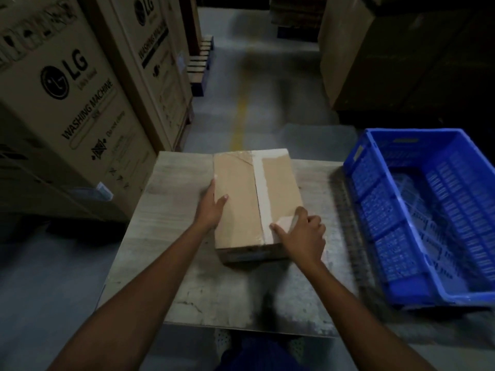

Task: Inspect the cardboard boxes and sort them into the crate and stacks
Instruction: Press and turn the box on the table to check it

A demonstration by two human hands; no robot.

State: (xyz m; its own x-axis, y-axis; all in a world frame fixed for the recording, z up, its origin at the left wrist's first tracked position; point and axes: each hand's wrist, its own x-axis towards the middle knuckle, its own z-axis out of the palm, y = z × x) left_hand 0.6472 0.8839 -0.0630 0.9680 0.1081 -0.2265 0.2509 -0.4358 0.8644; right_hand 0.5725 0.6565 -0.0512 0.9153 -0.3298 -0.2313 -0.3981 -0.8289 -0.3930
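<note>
A brown cardboard box (pixel 241 199) sealed with a pale tape strip lies flat on a low wooden board (pixel 174 263). My left hand (pixel 211 207) holds the box's left edge, thumb on top and fingers down the side. At the near right corner of the box, my right hand (pixel 300 234) grips with curled fingers, thumb lying by the tape. A blue plastic crate (pixel 375 199) stands to the right of the board; it looks empty.
Tall washing machine cartons (pixel 67 103) stand at the left, close to the board. Large dark cartons (pixel 401 62) fill the back right. A grey floor aisle with a yellow line (pixel 241 111) runs ahead. Wooden pallets (pixel 199 68) sit further back.
</note>
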